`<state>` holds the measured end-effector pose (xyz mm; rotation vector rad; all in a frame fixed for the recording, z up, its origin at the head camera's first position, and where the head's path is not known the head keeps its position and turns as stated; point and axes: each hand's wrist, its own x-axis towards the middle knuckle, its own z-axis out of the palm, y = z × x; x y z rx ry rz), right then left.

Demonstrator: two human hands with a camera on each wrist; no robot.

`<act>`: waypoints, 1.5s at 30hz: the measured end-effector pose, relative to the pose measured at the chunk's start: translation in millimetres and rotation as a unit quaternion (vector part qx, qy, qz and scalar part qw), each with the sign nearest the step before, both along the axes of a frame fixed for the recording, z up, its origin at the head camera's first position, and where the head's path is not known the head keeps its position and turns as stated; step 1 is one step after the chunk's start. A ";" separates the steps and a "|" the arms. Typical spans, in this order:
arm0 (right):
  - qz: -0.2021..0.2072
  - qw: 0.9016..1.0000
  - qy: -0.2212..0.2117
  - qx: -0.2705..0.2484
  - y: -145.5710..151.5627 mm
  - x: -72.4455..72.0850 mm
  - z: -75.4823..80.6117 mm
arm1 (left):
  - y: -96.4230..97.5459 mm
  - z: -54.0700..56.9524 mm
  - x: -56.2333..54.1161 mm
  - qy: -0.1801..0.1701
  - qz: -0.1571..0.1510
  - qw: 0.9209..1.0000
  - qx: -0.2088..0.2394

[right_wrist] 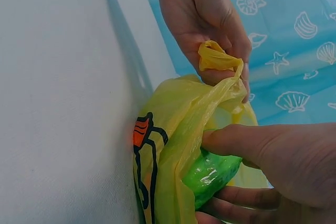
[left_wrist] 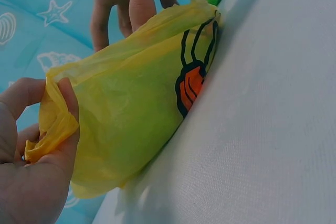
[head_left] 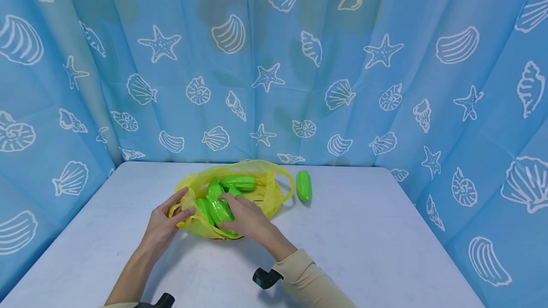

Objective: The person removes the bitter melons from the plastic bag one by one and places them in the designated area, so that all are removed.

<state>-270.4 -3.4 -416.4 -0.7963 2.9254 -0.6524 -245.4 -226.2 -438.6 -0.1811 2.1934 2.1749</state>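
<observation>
A yellow plastic bag [head_left: 276, 201] lies open on the table with several glossy green cucumber-like vegetables [head_left: 238, 183] inside. My left hand [head_left: 160, 225] holds the bag's left side; in the left wrist view its handle [left_wrist: 52, 124] is pinched between thumb and fingers. Reaching into the bag's mouth, my right hand [head_left: 248, 217] grips one long green vegetable [head_left: 217, 206]. The right wrist view shows that vegetable [right_wrist: 212, 174] between my thumb and fingers, its far end hidden by the bag. An orange and black print [left_wrist: 191, 87] marks the bag's front.
Another green vegetable [head_left: 304, 186] lies on the white table [head_left: 364, 241], just right of the bag. A blue curtain [head_left: 265, 103] with white shells and starfish hangs behind the table and along both sides.
</observation>
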 end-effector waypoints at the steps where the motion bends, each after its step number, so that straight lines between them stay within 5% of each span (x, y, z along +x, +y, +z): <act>1: 0.000 1.000 0.000 0.000 0.0 0.0 0.1 | -0.1 0.0 -0.1 0.000 0.000 1.000 0.000; 45: -0.007 0.998 0.023 -0.060 11.6 -1.5 2.6 | -0.6 -0.6 -0.3 0.001 0.003 1.000 0.002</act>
